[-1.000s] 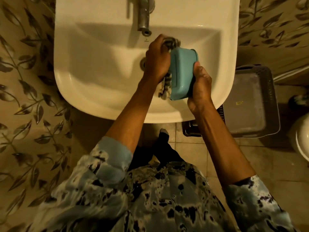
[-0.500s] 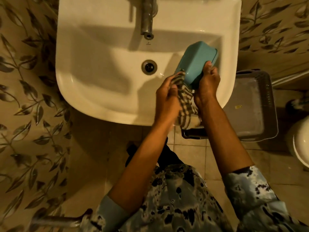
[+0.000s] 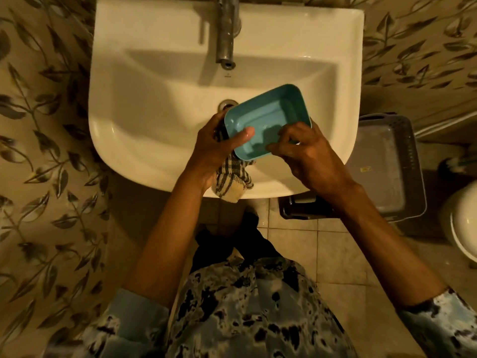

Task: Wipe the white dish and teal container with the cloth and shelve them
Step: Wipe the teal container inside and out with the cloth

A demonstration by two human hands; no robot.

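Fingers (image 3: 277, 146) of the right hand (image 3: 313, 161) are curling over the near rim of the teal container (image 3: 268, 117) and gripping it, while the left hand (image 3: 214, 148) is pinching the checked cloth (image 3: 231, 177) against the container's left wall, thumb lying inside the rim. In the head view, the container is being held open side up above the white sink (image 3: 144, 125), just in front of the tap (image 3: 227, 32), with the cloth hanging below it. I judge the wiping of the container to be the step in hand; its inside looks not yet wiped. Next, the cloth probably needs bringing round into the hollow while the right hand is steadying the rim. No white dish or shelf is showing; a grey basket (image 3: 410, 140) is sitting to the right.
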